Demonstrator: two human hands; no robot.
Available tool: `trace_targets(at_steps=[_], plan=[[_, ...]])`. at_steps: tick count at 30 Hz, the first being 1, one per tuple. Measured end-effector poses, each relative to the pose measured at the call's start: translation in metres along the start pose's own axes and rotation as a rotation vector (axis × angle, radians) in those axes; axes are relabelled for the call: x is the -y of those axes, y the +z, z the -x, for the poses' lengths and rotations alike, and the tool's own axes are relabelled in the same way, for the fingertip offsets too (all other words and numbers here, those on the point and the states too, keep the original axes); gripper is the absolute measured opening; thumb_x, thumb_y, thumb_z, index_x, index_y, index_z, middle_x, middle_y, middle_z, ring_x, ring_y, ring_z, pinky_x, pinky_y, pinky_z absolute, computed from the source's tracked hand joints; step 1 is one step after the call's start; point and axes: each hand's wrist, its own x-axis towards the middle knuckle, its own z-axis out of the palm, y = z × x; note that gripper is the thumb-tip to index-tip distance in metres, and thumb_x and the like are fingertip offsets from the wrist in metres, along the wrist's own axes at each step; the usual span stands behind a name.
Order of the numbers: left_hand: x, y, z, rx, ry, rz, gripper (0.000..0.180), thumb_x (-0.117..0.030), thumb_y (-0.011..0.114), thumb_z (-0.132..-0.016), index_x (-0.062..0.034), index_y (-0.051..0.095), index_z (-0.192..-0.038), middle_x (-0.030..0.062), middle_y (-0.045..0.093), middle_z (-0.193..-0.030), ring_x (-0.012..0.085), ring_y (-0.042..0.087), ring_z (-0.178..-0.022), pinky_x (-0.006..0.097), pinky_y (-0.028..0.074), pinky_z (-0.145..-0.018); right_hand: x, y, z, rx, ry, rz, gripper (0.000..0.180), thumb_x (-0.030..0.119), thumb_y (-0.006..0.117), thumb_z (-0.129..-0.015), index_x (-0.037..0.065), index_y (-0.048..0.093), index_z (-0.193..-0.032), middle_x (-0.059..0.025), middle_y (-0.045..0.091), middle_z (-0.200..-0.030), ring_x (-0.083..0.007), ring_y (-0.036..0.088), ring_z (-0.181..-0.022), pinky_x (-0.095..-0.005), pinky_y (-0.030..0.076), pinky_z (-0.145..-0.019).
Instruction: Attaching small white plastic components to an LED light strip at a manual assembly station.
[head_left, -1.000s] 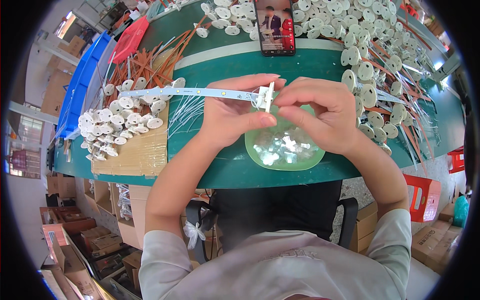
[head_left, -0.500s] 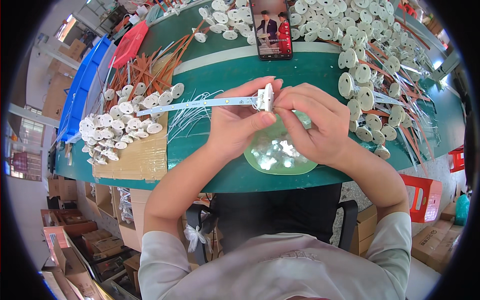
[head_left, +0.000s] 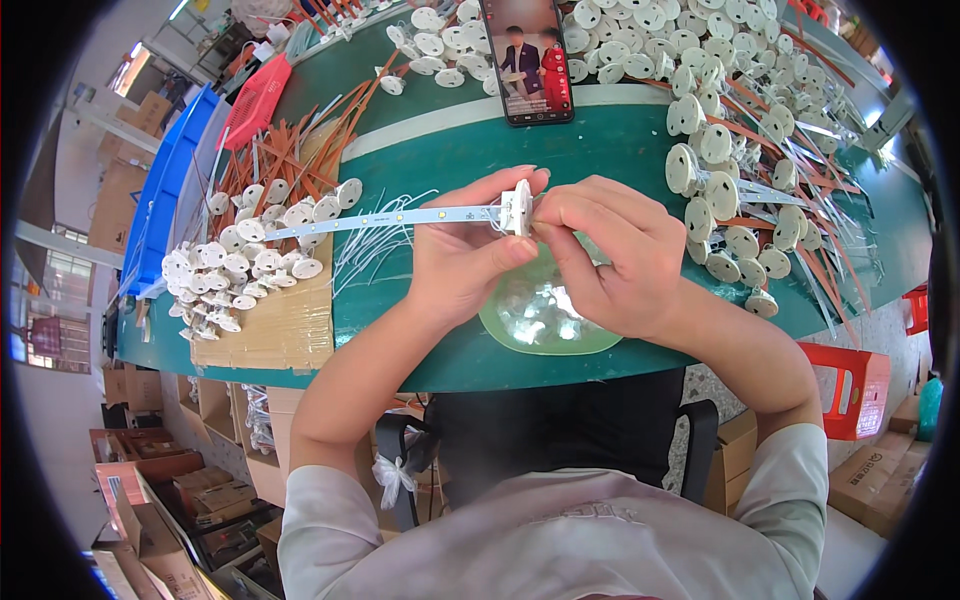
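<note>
My left hand (head_left: 465, 255) is closed around a white round lamp cap (head_left: 516, 208), its disc face turned to the right. From the cap a narrow LED strip (head_left: 400, 217) runs out to the left, joined by thin white wires. My right hand (head_left: 625, 255) pinches at the disc's right face with thumb and forefinger; whatever small thing lies between those fingertips is too hidden to name. Beneath both hands sits a green bowl (head_left: 550, 345) holding many small shiny pieces.
Piles of white lamp caps lie on cardboard (head_left: 285, 335) at left and on the green table (head_left: 420, 140) at right (head_left: 740, 190). Loose white wires (head_left: 370, 250) lie beside the cardboard. A phone (head_left: 530, 65) stands ahead. A blue bin (head_left: 165, 190) and red basket (head_left: 255, 100) are far left.
The whole view has shifted slightly, so hands and lamp cap appear a little further left. My grip on the cap and the pinch of my right fingers look the same.
</note>
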Motion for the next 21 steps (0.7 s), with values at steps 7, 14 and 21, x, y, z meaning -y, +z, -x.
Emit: trace_targets(at_steps=[7,14,21], plan=[[0.0004,0.0018,-0.0009,-0.017,0.017,-0.031,0.062,0.003,0.082,-0.081,0.0003,0.059,-0.137,0.0199,0.062,-0.137,0.0238,0.062,-0.125,0.040,0.051,-0.108,0.0004,0.0022,0.0034,-0.012,-0.001,0.011,0.019,-0.015,0.069,-0.075,-0.003,0.066,-0.091,-0.0125,0.069,-0.082,-0.0264,0.065,-0.065,-0.0318,0.052,-0.058],[0.0004,0.0040,-0.0001,-0.027,-0.003,0.008,0.061,0.003,0.082,-0.081,0.0000,0.059,-0.138,0.0200,0.063,-0.137,0.0234,0.063,-0.124,0.040,0.051,-0.108,0.0006,0.0046,0.0029,-0.045,-0.081,0.000,0.020,-0.015,0.069,-0.075,-0.004,0.066,-0.091,-0.0139,0.070,-0.083,-0.0270,0.065,-0.065,-0.0319,0.052,-0.058],[0.0025,0.0029,0.0007,-0.005,0.060,-0.083,0.062,0.001,0.084,-0.081,0.0005,0.059,-0.137,0.0195,0.064,-0.134,0.0230,0.064,-0.122,0.039,0.051,-0.107,-0.0008,0.0057,0.0033,-0.047,-0.094,0.032,0.021,-0.009,0.072,-0.073,-0.002,0.065,-0.092,-0.0105,0.066,-0.080,-0.0260,0.064,-0.063,-0.0335,0.050,-0.054]])
